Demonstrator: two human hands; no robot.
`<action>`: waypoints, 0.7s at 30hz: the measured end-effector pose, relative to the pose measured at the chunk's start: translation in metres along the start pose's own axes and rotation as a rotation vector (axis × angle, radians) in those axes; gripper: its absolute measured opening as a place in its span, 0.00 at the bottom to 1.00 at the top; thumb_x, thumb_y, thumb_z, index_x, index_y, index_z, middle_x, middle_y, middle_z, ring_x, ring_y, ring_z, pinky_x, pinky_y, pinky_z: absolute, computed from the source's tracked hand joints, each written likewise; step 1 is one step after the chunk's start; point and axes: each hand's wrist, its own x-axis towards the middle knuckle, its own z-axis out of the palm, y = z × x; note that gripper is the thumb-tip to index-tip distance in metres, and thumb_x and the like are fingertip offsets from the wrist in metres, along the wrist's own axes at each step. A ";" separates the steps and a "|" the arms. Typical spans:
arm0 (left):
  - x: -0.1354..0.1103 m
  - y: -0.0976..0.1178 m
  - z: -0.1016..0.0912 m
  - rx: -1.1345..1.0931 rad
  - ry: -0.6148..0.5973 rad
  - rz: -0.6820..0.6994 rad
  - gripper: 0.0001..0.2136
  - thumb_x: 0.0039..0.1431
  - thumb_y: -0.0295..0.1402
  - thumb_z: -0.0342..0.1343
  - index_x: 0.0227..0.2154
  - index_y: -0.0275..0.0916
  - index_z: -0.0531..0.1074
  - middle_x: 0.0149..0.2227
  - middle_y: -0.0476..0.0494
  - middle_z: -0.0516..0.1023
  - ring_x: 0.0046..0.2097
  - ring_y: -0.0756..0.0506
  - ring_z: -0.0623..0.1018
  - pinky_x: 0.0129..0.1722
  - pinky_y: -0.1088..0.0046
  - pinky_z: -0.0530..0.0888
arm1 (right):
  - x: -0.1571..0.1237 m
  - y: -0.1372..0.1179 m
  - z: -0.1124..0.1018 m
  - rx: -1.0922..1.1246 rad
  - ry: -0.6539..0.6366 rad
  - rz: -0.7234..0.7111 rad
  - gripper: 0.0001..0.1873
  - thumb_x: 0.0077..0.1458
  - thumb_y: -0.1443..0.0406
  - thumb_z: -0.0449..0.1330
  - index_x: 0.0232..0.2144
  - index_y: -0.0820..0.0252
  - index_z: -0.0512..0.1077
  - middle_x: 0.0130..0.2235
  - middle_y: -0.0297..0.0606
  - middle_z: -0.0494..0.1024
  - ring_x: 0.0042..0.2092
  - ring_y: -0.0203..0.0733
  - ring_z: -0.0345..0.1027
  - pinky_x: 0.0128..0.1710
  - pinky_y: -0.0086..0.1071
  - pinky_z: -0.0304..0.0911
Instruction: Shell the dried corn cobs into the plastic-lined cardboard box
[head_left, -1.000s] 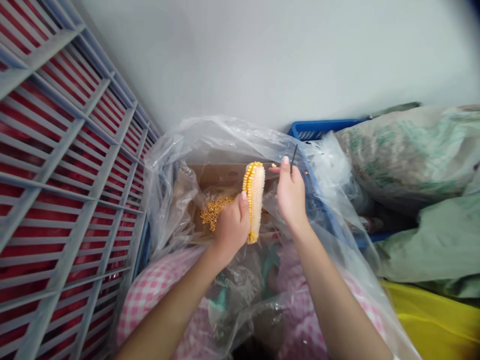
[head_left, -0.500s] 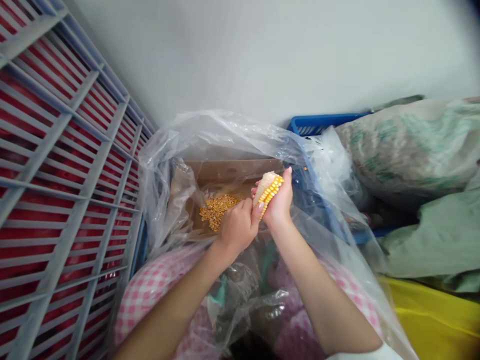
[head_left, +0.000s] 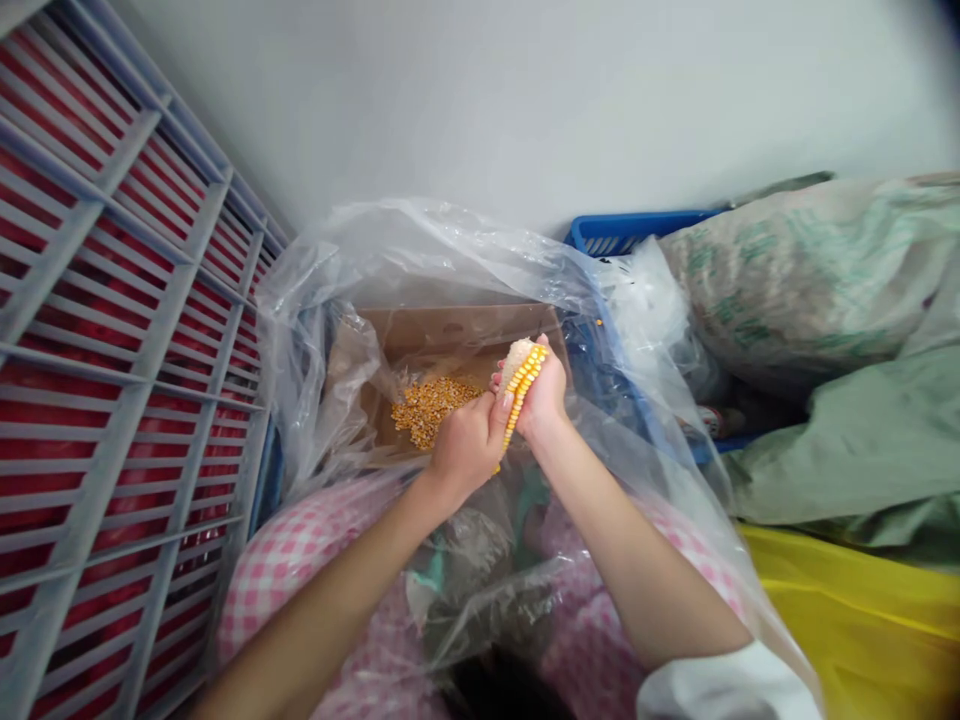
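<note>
Between my two hands is an ear of corn, partly stripped: pale bare cob shows at its upper left, and rows of yellow kernels remain along its right side. My right hand is closed round the ear from the right. From the left, my left hand grips it too, thumb pressed against the kernels. Loose corn kernels lie heaped just beyond my left hand, in a cardboard box. Clear plastic sheeting lines the space around the box and drapes toward my lap.
A grey slatted plastic crate with red behind its slats stands along the left. At the right, a blue basket holds white plastic bags and a stuffed woven sack. Yellow material lies at lower right. A pale wall rises behind.
The whole view has shifted slightly, so the hands and ear appear a little farther left. The ear is turned a bit more upright, and the left thumb has moved along the kernel rows.
</note>
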 end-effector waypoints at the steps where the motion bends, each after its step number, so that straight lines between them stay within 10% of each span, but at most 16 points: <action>1: 0.000 0.000 0.001 -0.006 0.003 -0.002 0.25 0.62 0.41 0.28 0.26 0.37 0.68 0.25 0.42 0.74 0.28 0.47 0.73 0.26 0.73 0.62 | 0.001 0.001 -0.001 -0.004 -0.005 -0.001 0.26 0.55 0.48 0.39 0.17 0.58 0.59 0.11 0.30 0.63 0.12 0.32 0.55 0.12 0.25 0.53; 10: 0.002 -0.002 0.004 -0.098 -0.019 0.003 0.24 0.61 0.43 0.28 0.27 0.37 0.68 0.28 0.42 0.75 0.29 0.47 0.73 0.29 0.72 0.63 | 0.003 -0.002 -0.005 -0.001 -0.017 -0.028 0.25 0.56 0.50 0.39 0.17 0.58 0.59 0.12 0.29 0.63 0.13 0.32 0.57 0.13 0.26 0.55; 16: 0.009 -0.002 0.001 -0.197 0.050 -0.112 0.28 0.61 0.45 0.24 0.30 0.37 0.69 0.33 0.41 0.76 0.35 0.46 0.74 0.31 0.72 0.64 | 0.005 0.010 0.004 0.053 0.087 -0.328 0.20 0.54 0.52 0.46 0.18 0.58 0.59 0.15 0.26 0.64 0.17 0.30 0.60 0.21 0.24 0.60; 21: 0.012 -0.012 0.015 -0.147 0.092 -0.162 0.31 0.60 0.47 0.23 0.21 0.36 0.69 0.24 0.41 0.74 0.26 0.47 0.72 0.25 0.73 0.59 | 0.010 0.019 0.003 0.100 0.117 -0.242 0.20 0.54 0.52 0.45 0.18 0.57 0.58 0.15 0.26 0.64 0.18 0.31 0.60 0.20 0.24 0.59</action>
